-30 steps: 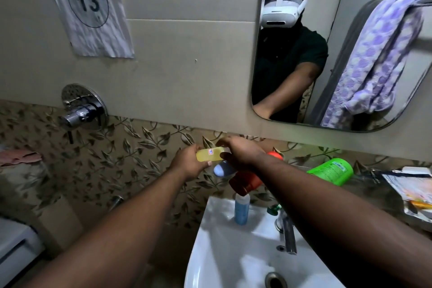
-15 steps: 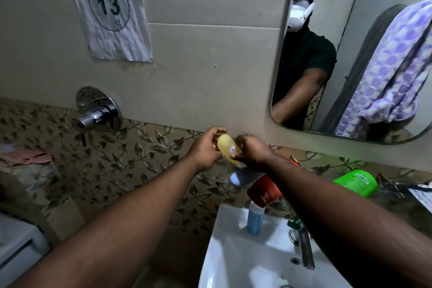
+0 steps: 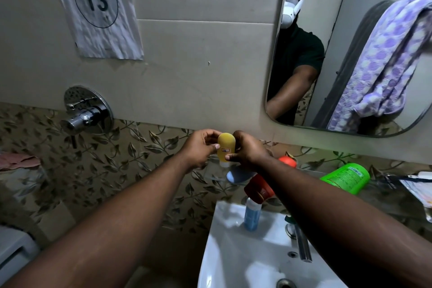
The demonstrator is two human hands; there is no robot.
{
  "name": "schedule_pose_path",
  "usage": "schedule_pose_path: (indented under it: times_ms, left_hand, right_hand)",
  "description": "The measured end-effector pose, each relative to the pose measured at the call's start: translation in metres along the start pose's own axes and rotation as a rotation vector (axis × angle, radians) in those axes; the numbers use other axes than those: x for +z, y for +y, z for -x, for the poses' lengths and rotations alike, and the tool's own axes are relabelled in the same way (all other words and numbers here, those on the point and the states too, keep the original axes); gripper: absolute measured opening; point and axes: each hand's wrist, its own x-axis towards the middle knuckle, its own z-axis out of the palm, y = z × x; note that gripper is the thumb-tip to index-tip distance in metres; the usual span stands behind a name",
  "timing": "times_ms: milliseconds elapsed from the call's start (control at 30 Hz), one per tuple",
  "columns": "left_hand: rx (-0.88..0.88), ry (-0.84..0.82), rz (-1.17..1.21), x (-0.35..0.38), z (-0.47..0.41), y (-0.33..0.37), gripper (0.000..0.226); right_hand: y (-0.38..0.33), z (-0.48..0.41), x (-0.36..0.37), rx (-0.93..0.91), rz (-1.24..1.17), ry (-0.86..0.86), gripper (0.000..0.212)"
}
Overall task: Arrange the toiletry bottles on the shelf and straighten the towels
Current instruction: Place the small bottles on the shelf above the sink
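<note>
A small yellow bottle stands upright, cap down, over the left end of a glass shelf. My left hand grips its left side and my right hand its right side. Under my right wrist a pale blue bottle and a red bottle lie on their sides, partly hidden. A bright green bottle lies further right on the shelf. A blue bottle stands on the washbasin rim. A purple patterned towel shows bunched in the mirror.
A white washbasin with a chrome tap sits below the shelf. A chrome wall valve sticks out at left. Packets lie at the shelf's right end. A pink cloth rests at far left.
The yellow bottle has turned from lying sideways between my hands to standing upright, cap down. Both hands stayed on it and the view shifted slightly left.
</note>
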Motion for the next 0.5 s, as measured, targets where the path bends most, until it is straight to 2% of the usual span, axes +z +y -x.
schedule_pose_path:
  times_ms: [133,267,300,367,433,467,500]
  left_hand:
    - [-0.002,-0.019,-0.04,-0.002,0.005,0.002,0.037]
    - [-0.027,-0.06,-0.006,-0.006,0.016,0.004,0.057]
    - [-0.033,-0.018,-0.017,-0.008,0.02,0.004,0.058]
    - [0.027,0.154,-0.156,-0.008,0.032,0.003,0.045]
    - [0.186,0.342,-0.396,-0.008,0.05,-0.001,0.016]
    - [0.294,0.391,-0.527,-0.006,0.06,-0.004,0.01]
    - [0.404,0.393,-0.654,-0.003,0.067,-0.009,0.018]
  right_hand:
    - [-0.003,0.001,-0.001,0.009,0.013,-0.023,0.045]
    - [-0.003,0.002,-0.006,0.063,0.066,-0.061,0.054]
    - [-0.003,0.002,-0.011,0.076,0.094,-0.068,0.052]
    - [-0.001,0.004,-0.023,0.084,0.185,-0.069,0.046]
    - [0.002,0.007,-0.037,0.093,0.264,-0.052,0.036]
    - [0.003,0.009,-0.043,0.098,0.284,-0.05,0.034]
    - [0.005,0.012,-0.049,0.099,0.298,-0.05,0.032]
